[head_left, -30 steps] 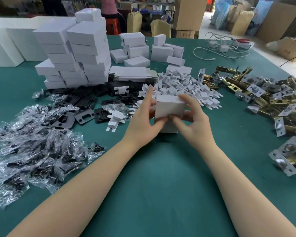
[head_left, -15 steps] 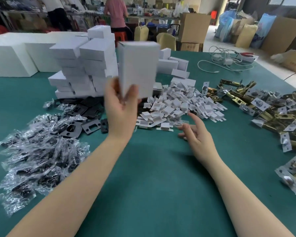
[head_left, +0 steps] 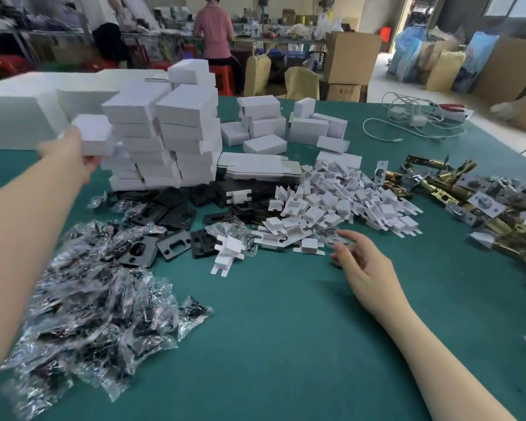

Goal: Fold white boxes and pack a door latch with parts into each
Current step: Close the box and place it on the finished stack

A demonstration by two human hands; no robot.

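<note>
L hand [head_left: 69, 156] grips white box [head_left: 94, 135]; R hand [head_left: 363, 262] relaxed open on green table [head_left: 271, 344].

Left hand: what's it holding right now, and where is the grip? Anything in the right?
The left hand grips a closed white box by its near end, beside the box stack. The right hand is open, holding nothing.

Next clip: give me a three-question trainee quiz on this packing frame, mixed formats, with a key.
1. True or false: the right hand holds a door latch.
2. The left hand grips: A) a bag of screws B) a closed white box C) a black plate.
3. Fill in: the brass latches lie on the ____ side of the table.

Key: 1 false, it is open above the table near the white card inserts; 2 B; 3 right.
</note>
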